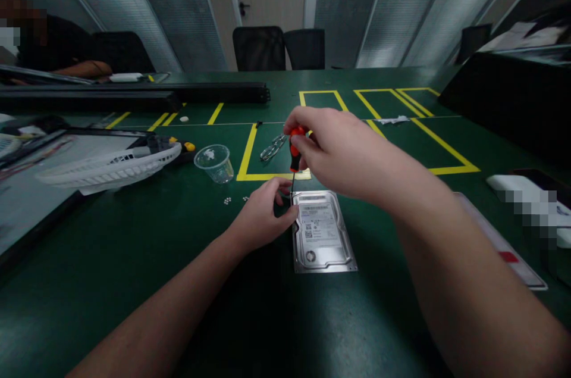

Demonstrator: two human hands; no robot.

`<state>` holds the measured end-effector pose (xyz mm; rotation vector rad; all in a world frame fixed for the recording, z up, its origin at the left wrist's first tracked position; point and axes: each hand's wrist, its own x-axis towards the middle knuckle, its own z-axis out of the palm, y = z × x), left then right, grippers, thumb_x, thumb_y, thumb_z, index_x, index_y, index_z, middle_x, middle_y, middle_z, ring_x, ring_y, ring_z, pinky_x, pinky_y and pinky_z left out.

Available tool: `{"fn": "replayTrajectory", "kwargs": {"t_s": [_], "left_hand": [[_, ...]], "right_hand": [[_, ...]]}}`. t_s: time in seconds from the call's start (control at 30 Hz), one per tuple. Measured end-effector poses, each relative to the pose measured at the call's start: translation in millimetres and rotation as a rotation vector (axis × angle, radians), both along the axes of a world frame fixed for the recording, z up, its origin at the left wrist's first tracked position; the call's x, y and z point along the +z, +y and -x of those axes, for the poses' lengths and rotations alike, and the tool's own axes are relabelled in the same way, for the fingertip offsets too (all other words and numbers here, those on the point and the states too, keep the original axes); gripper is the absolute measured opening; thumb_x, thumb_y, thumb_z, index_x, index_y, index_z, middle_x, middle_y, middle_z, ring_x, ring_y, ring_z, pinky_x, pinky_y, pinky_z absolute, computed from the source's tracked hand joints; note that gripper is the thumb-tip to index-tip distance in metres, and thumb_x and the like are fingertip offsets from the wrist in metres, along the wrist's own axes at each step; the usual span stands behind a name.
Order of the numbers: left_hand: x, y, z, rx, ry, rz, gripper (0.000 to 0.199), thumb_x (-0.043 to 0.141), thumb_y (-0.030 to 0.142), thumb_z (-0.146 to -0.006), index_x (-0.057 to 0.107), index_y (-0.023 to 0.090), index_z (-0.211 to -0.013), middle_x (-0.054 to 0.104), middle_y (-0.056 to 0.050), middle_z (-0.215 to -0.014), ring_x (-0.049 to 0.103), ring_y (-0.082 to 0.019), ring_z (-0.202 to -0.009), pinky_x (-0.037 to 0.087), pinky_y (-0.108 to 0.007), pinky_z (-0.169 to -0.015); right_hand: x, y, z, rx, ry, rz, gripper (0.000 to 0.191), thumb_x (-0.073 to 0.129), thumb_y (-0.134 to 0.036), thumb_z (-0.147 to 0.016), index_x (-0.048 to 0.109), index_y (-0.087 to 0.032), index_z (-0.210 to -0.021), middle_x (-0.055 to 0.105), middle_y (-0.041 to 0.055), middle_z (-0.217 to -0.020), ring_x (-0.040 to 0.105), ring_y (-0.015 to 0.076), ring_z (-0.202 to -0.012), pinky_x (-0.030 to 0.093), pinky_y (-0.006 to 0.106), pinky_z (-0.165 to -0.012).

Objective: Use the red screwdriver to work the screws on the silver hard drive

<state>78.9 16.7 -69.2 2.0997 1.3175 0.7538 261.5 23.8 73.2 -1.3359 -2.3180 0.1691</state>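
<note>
A silver hard drive (328, 241) lies flat on the green table, its labelled face up. My right hand (325, 143) is closed around the red and black handle of a screwdriver (295, 155). The screwdriver stands nearly upright, its thin shaft meeting the drive's far left corner. At that corner my left hand (267, 211) grips the drive's edge, thumb on the near side and curled fingers close to the screwdriver tip. Small silver screws (227, 201) lie in clusters left of this hand. Whether the tip sits in a screw is too small to tell.
A clear plastic cup (215, 165) stands left of the drive, near a white curved plastic part (111, 168). Beyond the drive lies a shiny clear item (273, 148). Long black bars (134, 95) cross the far left, where another person (57, 44) sits.
</note>
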Motion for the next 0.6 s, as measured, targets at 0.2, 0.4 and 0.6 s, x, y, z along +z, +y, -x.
{"fn": "replayTrajectory", "kwargs": {"t_s": [0.2,0.4,0.6], "left_hand": [[0.6,0.1,-0.9,-0.005,-0.002,-0.004,0.042,0.069,0.032,-0.088,0.061,0.016,-0.126,0.07,-0.01,-0.112,0.062,-0.021,-0.087,0.051,-0.039,-0.08],[2.4,-0.2,-1.9,-0.002,0.0,0.002,0.04,0.07,0.032,-0.088,0.061,0.016,-0.124,0.07,-0.009,-0.11,0.062,-0.021,-0.088,0.051,-0.039,-0.08],[3.9,-0.5,-2.3,0.001,-0.003,0.009,0.036,0.07,0.032,-0.088,0.062,0.017,-0.12,0.07,-0.009,-0.11,0.062,-0.02,-0.086,0.05,-0.039,-0.078]], "right_hand": [[-2.9,-0.5,0.5,0.031,0.026,-0.066,0.012,0.058,-0.024,-0.104,0.068,-0.021,-0.109,0.072,0.0049,-0.093,0.067,0.0221,-0.088,0.044,0.033,-0.077],[-2.7,-0.5,1.7,0.015,0.014,-0.114,0.007,0.061,-0.022,-0.099,0.068,-0.019,-0.102,0.072,0.0065,-0.095,0.067,0.024,-0.09,0.044,0.034,-0.078],[-1.1,-2.6,1.8,0.063,0.02,-0.094,0.014,0.055,-0.017,-0.1,0.069,-0.021,-0.103,0.073,0.005,-0.095,0.065,0.0214,-0.087,0.042,0.033,-0.075]]}}
